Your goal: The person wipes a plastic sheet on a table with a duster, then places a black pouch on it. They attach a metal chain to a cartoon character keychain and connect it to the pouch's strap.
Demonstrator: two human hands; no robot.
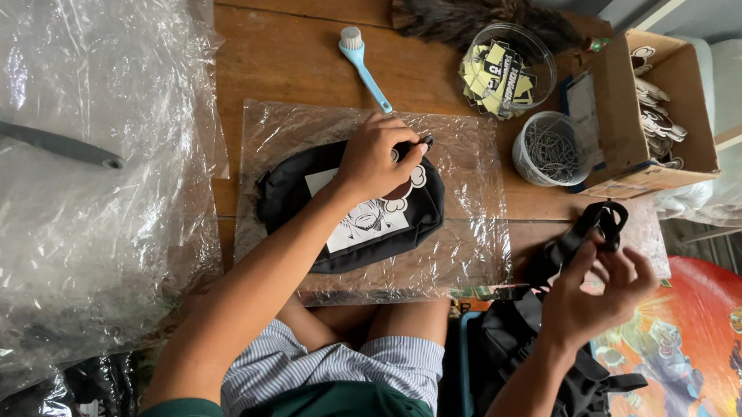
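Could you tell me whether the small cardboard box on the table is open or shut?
Open: the cardboard box has no lid on, showing stickers inside.

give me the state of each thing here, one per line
left hand: closed, pressing on the pouch
right hand: raised, pinching the black strap
black pouch: flat on the plastic sheet
black strap: held up
cardboard box: open
brush: lying on the table
clear tub: uncovered
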